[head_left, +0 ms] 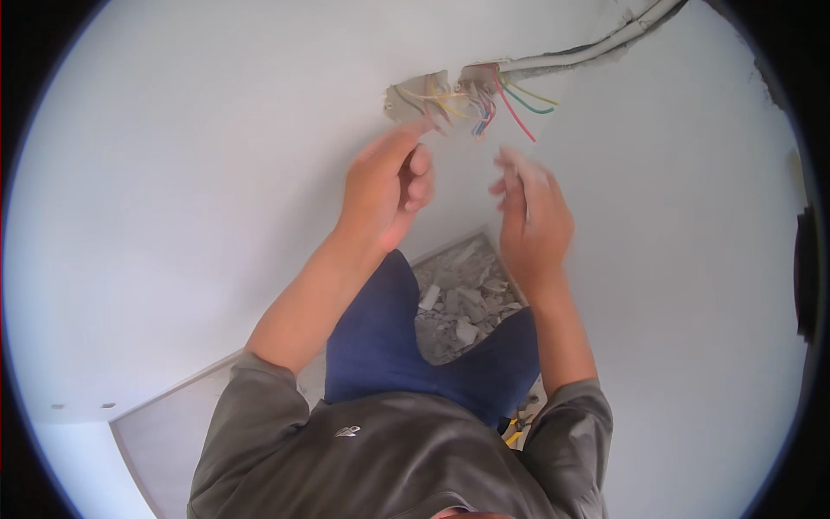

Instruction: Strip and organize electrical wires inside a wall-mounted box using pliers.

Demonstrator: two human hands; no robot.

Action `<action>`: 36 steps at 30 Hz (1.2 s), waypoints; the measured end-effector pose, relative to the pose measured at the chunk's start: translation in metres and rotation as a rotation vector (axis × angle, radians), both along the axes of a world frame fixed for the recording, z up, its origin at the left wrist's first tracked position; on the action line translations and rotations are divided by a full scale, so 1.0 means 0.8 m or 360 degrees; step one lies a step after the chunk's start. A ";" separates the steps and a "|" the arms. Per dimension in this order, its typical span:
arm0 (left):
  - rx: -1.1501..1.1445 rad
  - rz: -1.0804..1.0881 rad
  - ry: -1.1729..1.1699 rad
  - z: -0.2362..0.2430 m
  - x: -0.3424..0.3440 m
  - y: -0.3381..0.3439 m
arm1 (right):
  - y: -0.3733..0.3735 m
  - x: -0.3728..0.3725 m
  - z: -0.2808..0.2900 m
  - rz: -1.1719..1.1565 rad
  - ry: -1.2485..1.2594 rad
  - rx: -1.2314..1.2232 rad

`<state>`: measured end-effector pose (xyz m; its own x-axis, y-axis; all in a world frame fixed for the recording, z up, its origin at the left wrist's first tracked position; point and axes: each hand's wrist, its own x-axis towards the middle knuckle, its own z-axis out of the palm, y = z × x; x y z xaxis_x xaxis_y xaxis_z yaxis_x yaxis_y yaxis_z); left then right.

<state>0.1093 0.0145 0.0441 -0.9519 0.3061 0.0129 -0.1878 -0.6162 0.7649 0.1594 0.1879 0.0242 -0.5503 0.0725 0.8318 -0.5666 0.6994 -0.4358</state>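
Two recessed wall boxes sit side by side, the left box (411,103) and the right box (478,79), with yellow, blue and other wires hanging out; a red wire (520,121) and a green wire (536,109) stick out rightward. My left hand (389,186) is just below the left box, index finger stretched up near the wire ends, other fingers loosely curled; whether it touches them is unclear. My right hand (534,216) is raised below the right box, fingers loosely bent and apart, blurred, with nothing visible in it.
A pale conduit (588,49) runs in a chase up to the right in the white wall (190,190). Grey rubble (462,307) lies on the floor between my knees. Something yellow and black (516,432) is by my right hip. A dark object (804,272) stands at the far right edge.
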 end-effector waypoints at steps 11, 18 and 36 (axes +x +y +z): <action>0.0581 -0.0216 -0.0425 0.015 -0.041 0.018 | -0.019 -0.063 0.027 -0.0324 -0.0147 0.0292; 0.0604 -0.0231 -0.0449 0.008 -0.041 0.022 | -0.023 -0.061 0.048 -0.0253 0.0033 0.0319; -0.1715 0.1328 0.1946 0.001 -0.044 0.003 | -0.015 -0.074 0.058 0.0021 0.0096 0.0389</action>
